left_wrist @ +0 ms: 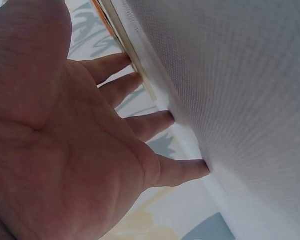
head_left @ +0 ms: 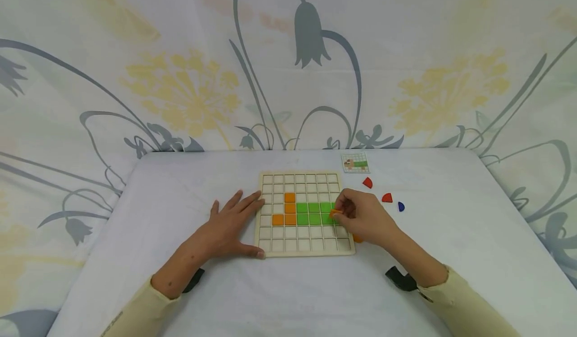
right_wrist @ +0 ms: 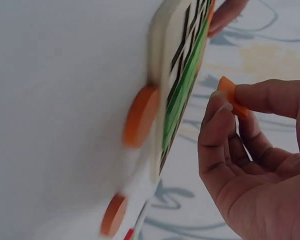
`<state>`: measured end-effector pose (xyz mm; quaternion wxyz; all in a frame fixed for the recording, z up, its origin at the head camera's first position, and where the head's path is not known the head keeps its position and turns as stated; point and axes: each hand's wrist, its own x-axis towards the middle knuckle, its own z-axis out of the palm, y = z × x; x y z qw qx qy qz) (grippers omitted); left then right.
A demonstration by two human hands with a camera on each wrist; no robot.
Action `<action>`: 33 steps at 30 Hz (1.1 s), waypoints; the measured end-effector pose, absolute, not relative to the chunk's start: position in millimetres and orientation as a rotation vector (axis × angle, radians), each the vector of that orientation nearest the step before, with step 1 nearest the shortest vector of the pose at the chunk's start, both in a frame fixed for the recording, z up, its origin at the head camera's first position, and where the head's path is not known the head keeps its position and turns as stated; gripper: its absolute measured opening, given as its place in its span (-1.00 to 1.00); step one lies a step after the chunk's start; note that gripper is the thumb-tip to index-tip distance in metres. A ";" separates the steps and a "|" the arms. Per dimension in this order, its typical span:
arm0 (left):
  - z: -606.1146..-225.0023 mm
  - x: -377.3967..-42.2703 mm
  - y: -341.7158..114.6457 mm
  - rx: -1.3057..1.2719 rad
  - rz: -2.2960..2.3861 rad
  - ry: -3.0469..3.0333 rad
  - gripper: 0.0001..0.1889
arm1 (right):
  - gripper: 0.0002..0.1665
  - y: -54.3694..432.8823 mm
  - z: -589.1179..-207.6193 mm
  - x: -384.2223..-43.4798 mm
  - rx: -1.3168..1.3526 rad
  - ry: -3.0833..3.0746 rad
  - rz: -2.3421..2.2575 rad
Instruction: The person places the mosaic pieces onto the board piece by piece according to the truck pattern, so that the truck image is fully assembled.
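Observation:
A pale wooden grid board (head_left: pixel 304 245) lies on the white-covered table. Green square tiles (head_left: pixel 314 219) form a block in its cells, and orange square tiles (head_left: pixel 290 208) stand to their left. My left hand (head_left: pixel 227 227) rests with fingers spread at the board's left edge; its fingertips touch the board and cloth in the left wrist view. Between right thumb and fingertips, my right hand (head_left: pixel 366 218) pinches a small orange tile (right_wrist: pixel 229 96) above the right end of the green block. Which cell lies under it is hidden by the hand.
Two loose orange pieces, one nearer (right_wrist: pixel 141 117) and one farther off (right_wrist: pixel 114 215), lie beside the board. Two red quarter-round pieces (head_left: pixel 387 198) and a blue half-round piece (head_left: pixel 401 206) lie to the right. A picture card (head_left: pixel 355 162) lies beyond the board's far right corner.

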<state>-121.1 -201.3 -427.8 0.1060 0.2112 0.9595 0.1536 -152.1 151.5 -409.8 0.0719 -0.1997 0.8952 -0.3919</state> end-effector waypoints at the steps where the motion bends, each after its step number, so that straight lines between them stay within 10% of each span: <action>1: -427.9 -120.9 -201.1 0.621 0.454 2.825 0.30 | -0.81 145.8 -409.2 -153.0 -0.621 2.686 -1.174; 33: -428.0 -120.6 -205.4 0.657 0.450 2.824 0.33 | -0.85 14.7 -414.1 -179.7 -0.860 2.557 -1.072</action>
